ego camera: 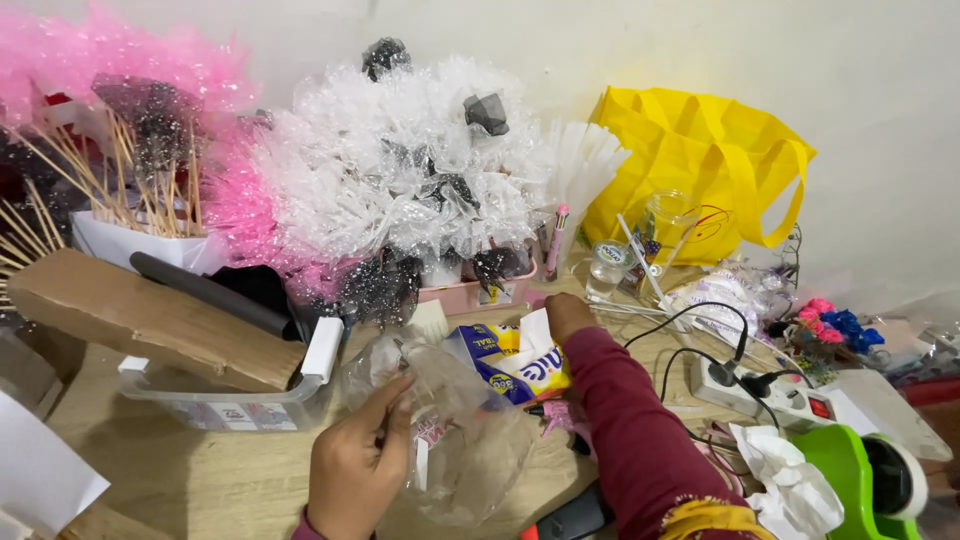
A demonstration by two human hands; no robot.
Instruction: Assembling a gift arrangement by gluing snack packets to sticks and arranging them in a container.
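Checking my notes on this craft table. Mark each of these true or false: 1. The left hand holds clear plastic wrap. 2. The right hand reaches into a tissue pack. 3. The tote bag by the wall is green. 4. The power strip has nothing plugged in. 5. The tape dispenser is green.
1. True: the left hand grips the clear plastic wrap.
2. True: the right hand is at the open tissue pack.
3. False: the tote bag is yellow.
4. False: the power strip has black plugs in it.
5. True: the tape dispenser is green.
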